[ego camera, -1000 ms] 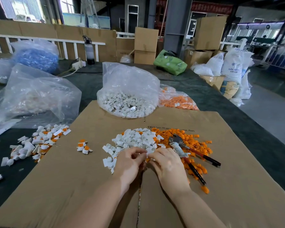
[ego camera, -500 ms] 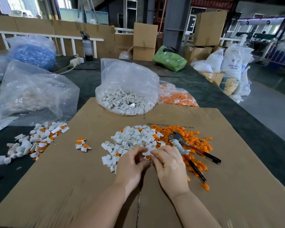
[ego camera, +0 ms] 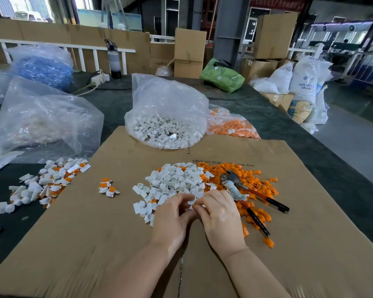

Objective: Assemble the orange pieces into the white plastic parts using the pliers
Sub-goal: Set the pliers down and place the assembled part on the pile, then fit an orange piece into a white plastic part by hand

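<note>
A heap of loose white plastic parts lies on the cardboard sheet, with a spread of orange pieces to its right. The pliers, red and black handled, lie on the orange pieces, untouched. My left hand and my right hand meet at the near edge of the white heap. Together their fingertips pinch a small white part with a bit of orange showing at it. Which hand bears which piece is hidden by the fingers.
Three assembled white-and-orange parts lie left of the heap, and a larger pile of them sits at the cardboard's left edge. Clear bags of white parts and orange pieces stand behind. More bags stand at the left.
Both hands stayed together at the heap's near edge, fingers working the small part between them. The camera tilted slightly. The pliers did not move.
</note>
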